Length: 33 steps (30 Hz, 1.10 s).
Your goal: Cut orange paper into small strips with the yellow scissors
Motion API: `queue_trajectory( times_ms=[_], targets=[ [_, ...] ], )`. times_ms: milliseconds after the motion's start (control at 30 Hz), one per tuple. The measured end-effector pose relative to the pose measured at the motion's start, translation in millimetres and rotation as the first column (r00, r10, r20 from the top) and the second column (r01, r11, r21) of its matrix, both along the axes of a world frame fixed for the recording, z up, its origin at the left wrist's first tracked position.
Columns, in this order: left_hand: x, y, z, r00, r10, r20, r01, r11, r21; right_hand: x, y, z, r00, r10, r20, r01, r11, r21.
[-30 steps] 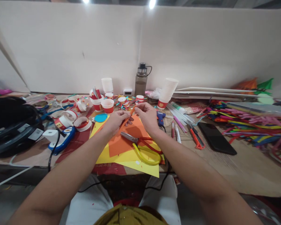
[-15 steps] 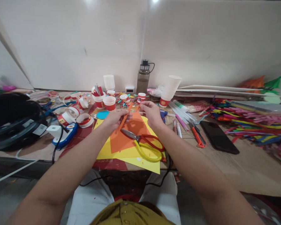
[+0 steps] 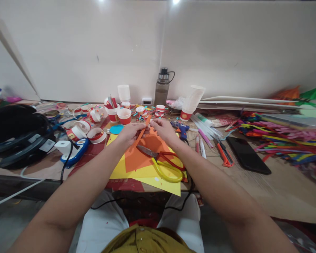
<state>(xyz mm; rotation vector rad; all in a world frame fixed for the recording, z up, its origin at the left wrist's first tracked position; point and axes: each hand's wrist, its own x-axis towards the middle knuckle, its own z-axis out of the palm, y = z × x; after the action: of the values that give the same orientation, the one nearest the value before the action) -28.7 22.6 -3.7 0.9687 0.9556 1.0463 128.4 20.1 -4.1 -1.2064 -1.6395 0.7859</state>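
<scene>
My left hand [image 3: 131, 133] is closed on a narrow orange paper strip [image 3: 140, 134], which slants up past its fingers. Close beside it, my right hand [image 3: 162, 129] has its fingers pinched near the strip's upper part; what lies between those fingertips is too small to make out. Below both hands, an orange sheet [image 3: 134, 161] rests on yellow paper [image 3: 171, 188]. Scissors with one red and one yellow handle [image 3: 168, 177] lie across the sheets, blades toward the left.
Paper cups [image 3: 124, 116], a bottle [image 3: 162, 89] and a cup stack [image 3: 193, 100] stand behind. A blue glue gun [image 3: 183, 130], pens, an orange cutter [image 3: 224, 156], a phone [image 3: 247, 154] and pipe cleaners [image 3: 292, 137] lie right. A blue power strip [image 3: 76, 154] is left.
My right hand has moved left, closer to my left hand. The short orange piece that showed at its fingertips is no longer distinct, and more of the glue gun shows.
</scene>
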Motion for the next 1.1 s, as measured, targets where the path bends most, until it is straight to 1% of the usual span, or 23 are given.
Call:
queue_trajectory(
  times_ms=[100,233,433,633,733,867,933,1033,1067,1100],
  targets=[
    [2.2,-2.1,-1.2,0.999,-0.043,-0.022,0.044,0.997,0.060,-2.6,-3.1,2.8,1.000,0.000,-0.005,0.000,1.000,-0.003],
    [4.3,-3.0,-3.3,0.996,-0.087,-0.014,0.087,0.995,0.045,-3.8,-6.7,5.1,0.998,-0.067,-0.004,0.067,0.998,0.017],
    [4.2,-3.1,-3.8,0.995,-0.093,-0.021,0.093,0.996,0.008,-5.1,-6.7,4.8,0.995,-0.093,-0.028,0.094,0.996,0.006],
    [4.3,-5.4,0.8,0.996,-0.092,-0.010,0.092,0.996,0.014,-5.8,-7.2,4.5,0.990,-0.125,-0.062,0.124,0.992,-0.016],
    [4.3,-5.8,3.1,0.997,-0.070,-0.021,0.070,0.998,0.004,-5.4,-5.1,2.4,0.992,-0.117,-0.045,0.117,0.993,-0.007],
    [3.8,-5.4,4.9,0.999,-0.042,-0.021,0.042,0.999,0.002,-3.5,1.0,-1.7,0.997,-0.064,0.042,0.063,0.998,0.026],
    [2.6,-4.2,4.9,1.000,-0.023,-0.014,0.023,1.000,0.005,-1.5,-0.3,0.6,0.993,-0.061,0.101,0.055,0.997,0.059],
    [-0.5,0.0,3.5,1.000,0.018,-0.005,-0.018,1.000,-0.012,4.3,-17.9,13.1,0.967,-0.063,0.247,0.041,0.995,0.094],
    [-1.8,1.8,2.9,0.999,0.034,-0.005,-0.035,0.999,-0.018,7.1,-28.4,18.6,0.946,-0.044,0.323,0.015,0.996,0.092],
    [-3.1,3.6,2.4,0.999,0.050,-0.004,-0.051,0.998,-0.023,10.5,-40.7,23.7,0.905,-0.005,0.425,-0.030,0.997,0.075]
  ],
)
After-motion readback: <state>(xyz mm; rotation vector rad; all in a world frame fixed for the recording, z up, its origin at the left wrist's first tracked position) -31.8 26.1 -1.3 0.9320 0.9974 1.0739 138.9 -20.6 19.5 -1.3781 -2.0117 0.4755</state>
